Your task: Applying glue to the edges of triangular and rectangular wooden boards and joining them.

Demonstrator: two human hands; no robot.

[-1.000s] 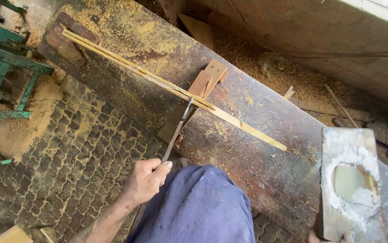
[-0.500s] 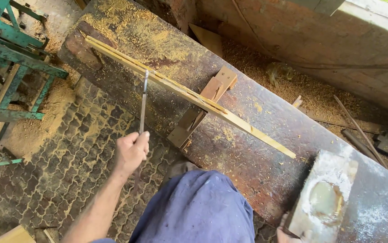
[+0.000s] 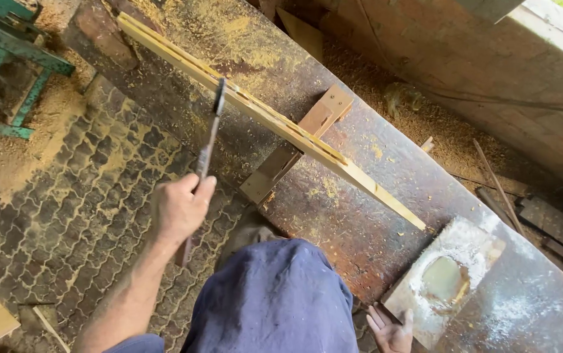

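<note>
- Overhead, head view: person stands at a long, dark, sawdust-strewn surface (image 3: 373, 216) that runs diagonally from upper left to lower right.
- Left hand (image 3: 178, 208): fingers wrapped tight round the handle of a narrow metal blade tool (image 3: 208, 140). Tool points up and away from the hand; its dark tip sits at or just over the near edge of the wooden strips (image 3: 275, 121). Contact cannot be confirmed.
- Wooden strips: long, thin, pale, lying together along the surface from the upper left corner down toward the right. They cross over a brown wooden block (image 3: 294, 147) set at an angle beneath them.
- Right hand (image 3: 391, 328): low in the frame, fingers spread loosely, resting at the near corner of a flat grey slab (image 3: 445, 281). Slab has a shallow worn hollow in its middle and pale dust around it.
- Blue trousers (image 3: 275, 301) fill the lower centre, close against the edge of the surface.
- Floor (image 3: 79, 216): patterned paving dusted with sawdust; green metal frame (image 3: 7, 59) at upper left.
- Behind the surface: heaped sawdust and loose sticks along a wall.
</note>
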